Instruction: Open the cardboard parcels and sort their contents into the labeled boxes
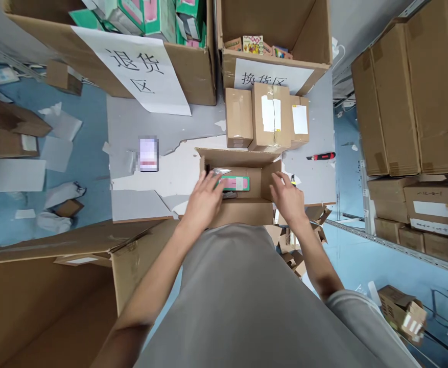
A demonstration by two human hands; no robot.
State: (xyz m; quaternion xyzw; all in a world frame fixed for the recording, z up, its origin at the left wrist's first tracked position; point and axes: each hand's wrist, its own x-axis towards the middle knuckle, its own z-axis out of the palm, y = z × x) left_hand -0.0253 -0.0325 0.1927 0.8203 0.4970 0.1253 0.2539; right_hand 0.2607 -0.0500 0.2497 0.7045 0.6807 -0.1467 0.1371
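Cardboard forms the open brown box (242,212) that lies at the near edge of the grey tabletop (319,189), a little right of its middle. Inside rests a slim green-and-pink printed carton (242,183), with a crumpled clear plastic piece (220,171) by its left end. The left hand (205,198) reaches over the brown box's left side, fingers loosely spread and not visibly closed on anything; whether they touch the printed carton, I cannot tell. The right hand (287,198) is at the right wall, thumb and fingers bent; whether they pinch that wall is unclear.

The brown box looks light and fairly stiff, though its walls would likely bow if squeezed, so opposite side walls seem the best hold. The printed carton probably weighs little, with a smooth, perhaps slippery face and crushable corners; its bare right end, or both long edges lightly, would suit fingertips.
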